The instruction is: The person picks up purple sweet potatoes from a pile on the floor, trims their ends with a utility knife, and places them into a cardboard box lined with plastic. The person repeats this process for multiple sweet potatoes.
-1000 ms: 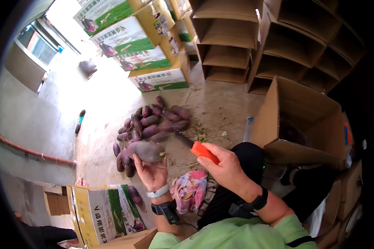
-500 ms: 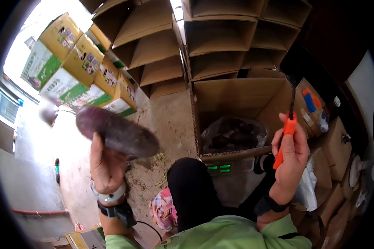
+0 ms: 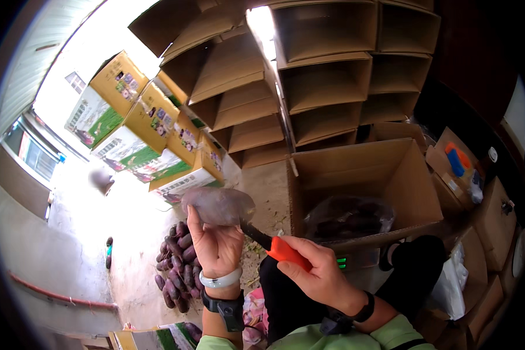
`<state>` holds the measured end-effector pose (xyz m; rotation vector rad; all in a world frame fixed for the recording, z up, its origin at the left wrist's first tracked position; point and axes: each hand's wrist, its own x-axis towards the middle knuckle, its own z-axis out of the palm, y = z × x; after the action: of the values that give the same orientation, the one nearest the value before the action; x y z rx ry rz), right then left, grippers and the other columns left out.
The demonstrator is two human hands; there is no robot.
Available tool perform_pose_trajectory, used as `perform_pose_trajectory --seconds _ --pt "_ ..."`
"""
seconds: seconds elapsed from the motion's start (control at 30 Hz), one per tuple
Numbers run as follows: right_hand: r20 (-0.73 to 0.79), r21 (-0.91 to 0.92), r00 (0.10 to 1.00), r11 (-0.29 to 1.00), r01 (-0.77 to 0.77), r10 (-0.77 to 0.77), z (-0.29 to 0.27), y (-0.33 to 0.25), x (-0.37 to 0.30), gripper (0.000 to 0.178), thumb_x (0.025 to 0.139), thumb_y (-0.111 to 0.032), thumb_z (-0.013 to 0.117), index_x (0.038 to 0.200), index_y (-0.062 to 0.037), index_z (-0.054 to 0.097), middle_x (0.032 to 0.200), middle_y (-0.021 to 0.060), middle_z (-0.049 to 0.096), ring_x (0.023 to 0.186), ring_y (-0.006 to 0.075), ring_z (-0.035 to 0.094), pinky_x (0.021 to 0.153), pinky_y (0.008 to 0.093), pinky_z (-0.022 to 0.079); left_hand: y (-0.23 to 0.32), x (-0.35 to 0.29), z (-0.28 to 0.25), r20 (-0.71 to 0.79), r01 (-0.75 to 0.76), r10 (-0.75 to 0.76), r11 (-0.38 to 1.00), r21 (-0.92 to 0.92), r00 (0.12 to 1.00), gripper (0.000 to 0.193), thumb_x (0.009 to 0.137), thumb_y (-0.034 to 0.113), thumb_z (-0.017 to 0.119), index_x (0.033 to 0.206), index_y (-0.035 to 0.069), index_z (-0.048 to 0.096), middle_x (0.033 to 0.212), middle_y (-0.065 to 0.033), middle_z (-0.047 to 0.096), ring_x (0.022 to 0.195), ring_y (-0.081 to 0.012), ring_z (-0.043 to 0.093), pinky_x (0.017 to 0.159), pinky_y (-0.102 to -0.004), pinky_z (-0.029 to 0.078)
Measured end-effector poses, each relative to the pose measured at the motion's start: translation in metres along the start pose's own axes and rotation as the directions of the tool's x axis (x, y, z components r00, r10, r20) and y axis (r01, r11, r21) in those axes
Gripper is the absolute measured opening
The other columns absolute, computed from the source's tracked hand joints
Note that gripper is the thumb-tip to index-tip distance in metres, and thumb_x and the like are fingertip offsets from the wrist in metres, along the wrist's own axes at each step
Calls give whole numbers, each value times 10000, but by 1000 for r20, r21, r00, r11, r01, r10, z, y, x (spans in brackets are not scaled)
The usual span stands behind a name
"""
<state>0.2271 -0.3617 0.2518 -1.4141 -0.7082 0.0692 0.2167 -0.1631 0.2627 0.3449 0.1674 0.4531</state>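
Note:
My left hand (image 3: 217,248) grips a large dark-purple root vegetable (image 3: 214,205), its thumb on the near side and the other fingers partly hidden behind. A knife with an orange handle (image 3: 290,253) is in my right hand (image 3: 318,274). The dark knife blade (image 3: 255,234) reaches up to the right end of the root, seemingly touching it. On the floor below my left hand lies a pile of similar purple roots (image 3: 184,271).
An open cardboard box (image 3: 361,239) at the right holds a clear plastic bag (image 3: 350,219) of dark roots, with a green-lit scale display (image 3: 342,262) at its front. Stacked printed cartons (image 3: 157,131) stand far left; empty boxes on their sides (image 3: 326,81) line the back.
My right hand has swung left and down, bringing the knife from upright to the root's end. The root has moved right along with my left hand, and the floor pile has come into view.

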Motion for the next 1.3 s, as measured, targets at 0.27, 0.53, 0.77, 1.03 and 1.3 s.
perform_pose_trajectory --seconds 0.27,0.53,0.77,1.03,1.3 --pt "60 31 997 999 -44 42 39 3 1 381 812 -186 665 1112 20 551 947 160 622 822 243 622 722 303 478 35 -27 -17 13 15 -15 1000 -21 1000 387 866 410 546 1135 133 542 1169 -71 566 1072 -272 531 808 -477 470" --pt "-5 -3 995 995 -98 98 70 28 9 378 826 -183 651 1133 10 546 939 157 629 810 200 621 713 288 480 61 -31 -40 -30 -66 65 997 -37 997 421 861 411 546 1181 140 510 1178 -81 556 1081 -277 527 856 -511 464" --pt "236 29 964 990 -135 124 34 -12 1 412 821 -149 658 1170 22 521 1002 119 628 898 133 586 786 264 457 94 -38 -35 92 -311 299 874 374 950 492 878 407 518 1233 72 458 1222 -129 528 1099 -307 520 909 -491 437" --pt "-749 -270 646 958 -92 -149 -111 -20 -13 293 935 -162 448 1180 -28 537 728 7 537 569 30 422 494 149 315 16 -7 66 433 -287 -64 661 694 899 819 684 249 734 1325 0 289 1213 -192 489 1175 -384 449 976 -506 390" --pt "-915 -231 391 921 -315 -96 -209 16 -28 315 902 -184 544 1166 -13 539 724 -6 518 584 23 397 512 154 299 -153 82 86 329 -420 -884 174 891 332 774 586 67 768 1253 78 376 1161 -90 484 1101 -209 474 935 -322 401"
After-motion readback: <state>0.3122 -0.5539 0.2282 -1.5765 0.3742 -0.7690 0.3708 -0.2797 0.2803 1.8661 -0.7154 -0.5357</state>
